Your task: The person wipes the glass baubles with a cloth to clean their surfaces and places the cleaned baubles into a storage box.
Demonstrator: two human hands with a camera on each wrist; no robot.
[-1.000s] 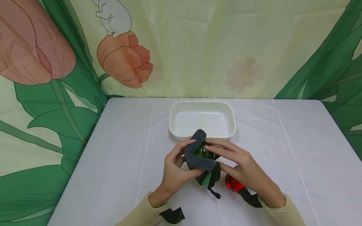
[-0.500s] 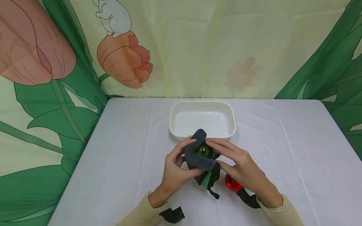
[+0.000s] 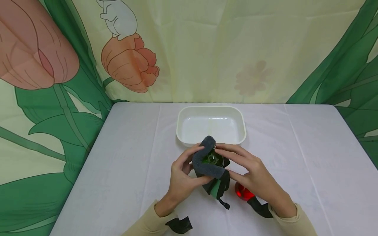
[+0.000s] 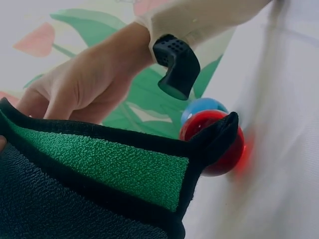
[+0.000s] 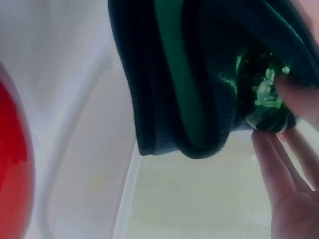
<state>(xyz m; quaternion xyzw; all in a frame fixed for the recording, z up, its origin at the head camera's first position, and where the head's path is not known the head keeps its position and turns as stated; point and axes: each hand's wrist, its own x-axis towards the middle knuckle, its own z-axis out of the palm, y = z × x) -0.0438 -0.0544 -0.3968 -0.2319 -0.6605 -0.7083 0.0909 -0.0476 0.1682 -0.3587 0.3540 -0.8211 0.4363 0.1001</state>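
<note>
In the head view my left hand (image 3: 184, 173) grips a folded dark grey cloth (image 3: 211, 168) with black edging and a green side. The cloth wraps partly round a shiny green ball (image 3: 213, 158) that looks like glass. My right hand (image 3: 257, 173) holds the ball from the right, fingertips at its top and thumb low near the cloth. The left wrist view shows the cloth's green face (image 4: 119, 164) up close. In the right wrist view, fingers and thumb touch the green ball (image 5: 266, 97) in the cloth's fold. Much of the ball is hidden by cloth and fingers.
A red ball (image 3: 243, 191) lies on the white tabletop under my right hand. Close by it, a blue ball (image 4: 202, 105) shows only in the left wrist view. A white rectangular dish (image 3: 211, 129) stands just beyond my hands.
The upper fingers of my right hand have shifted slightly up and off the ball's front, so more of it shows. The left hand and the cloth stay nearly still.
</note>
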